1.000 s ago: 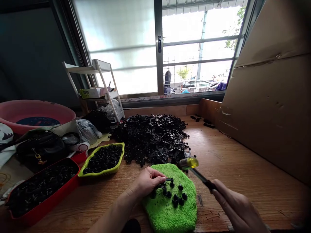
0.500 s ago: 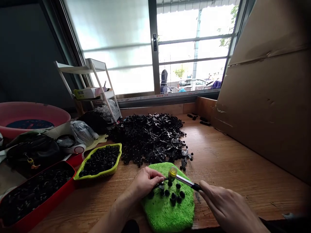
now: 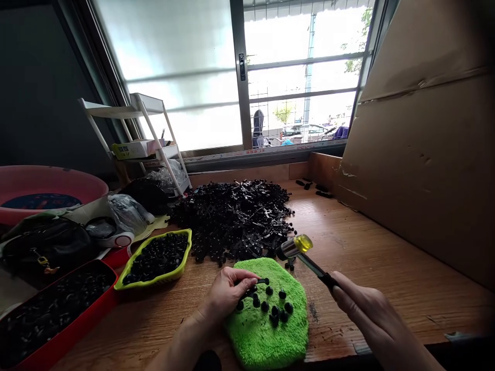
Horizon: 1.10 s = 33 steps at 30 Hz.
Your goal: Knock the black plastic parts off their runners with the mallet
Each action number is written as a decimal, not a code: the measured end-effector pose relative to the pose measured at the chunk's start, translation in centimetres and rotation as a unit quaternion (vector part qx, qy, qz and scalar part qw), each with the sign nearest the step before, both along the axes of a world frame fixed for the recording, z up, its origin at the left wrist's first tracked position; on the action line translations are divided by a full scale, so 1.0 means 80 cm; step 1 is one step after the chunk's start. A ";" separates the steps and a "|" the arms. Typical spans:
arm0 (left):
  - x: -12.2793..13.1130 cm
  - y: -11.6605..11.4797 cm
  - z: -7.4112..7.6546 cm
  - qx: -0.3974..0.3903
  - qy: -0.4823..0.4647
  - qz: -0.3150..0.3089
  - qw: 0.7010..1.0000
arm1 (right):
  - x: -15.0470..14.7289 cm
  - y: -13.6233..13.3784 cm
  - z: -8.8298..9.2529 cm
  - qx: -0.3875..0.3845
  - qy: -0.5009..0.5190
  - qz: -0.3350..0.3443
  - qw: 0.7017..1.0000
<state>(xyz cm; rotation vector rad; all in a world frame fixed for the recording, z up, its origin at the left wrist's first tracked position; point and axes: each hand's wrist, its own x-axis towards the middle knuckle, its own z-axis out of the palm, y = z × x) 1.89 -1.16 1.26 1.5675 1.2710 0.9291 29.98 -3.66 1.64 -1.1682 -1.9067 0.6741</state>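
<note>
Low over the left side of a green cloth pad, my left hand pinches a small black strip-like part. My right hand is wrapped round the black handle of a small hammer. The hammer's head, with a yellow transparent face, is raised above the pad's upper right edge and touches nothing. Several round black pieces lie on the pad, to the right of my left hand. My left fingers partly hide other black parts beneath them.
Behind the pad lies a large heap of black parts. To the left are a yellow-green basket and a red bin, both holding black pieces. A cardboard sheet leans at the right. A white shelf stands by the window.
The hammer has lifted off the pad, up and to the right, with my right hand. My left hand stays nearly in place, and the end of the black part it holds now shows.
</note>
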 end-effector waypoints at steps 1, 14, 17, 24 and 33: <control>0.001 0.000 0.001 -0.005 -0.016 0.003 1.000 | -0.001 -0.001 0.002 -0.009 0.001 0.005 1.000; 0.004 -0.002 0.008 0.012 0.057 -0.005 0.998 | -0.005 -0.004 -0.012 -0.070 -0.085 0.022 0.994; 0.003 -0.002 0.006 0.013 0.061 -0.004 0.998 | -0.006 -0.001 -0.017 -0.060 -0.122 0.011 0.991; 0.003 0.000 0.001 0.012 0.028 -0.003 1.000 | -0.011 -0.002 -0.013 -0.046 -0.127 0.023 0.991; 0.003 -0.001 0.002 0.015 0.057 -0.002 0.998 | -0.009 -0.003 -0.016 -0.042 -0.178 0.025 0.983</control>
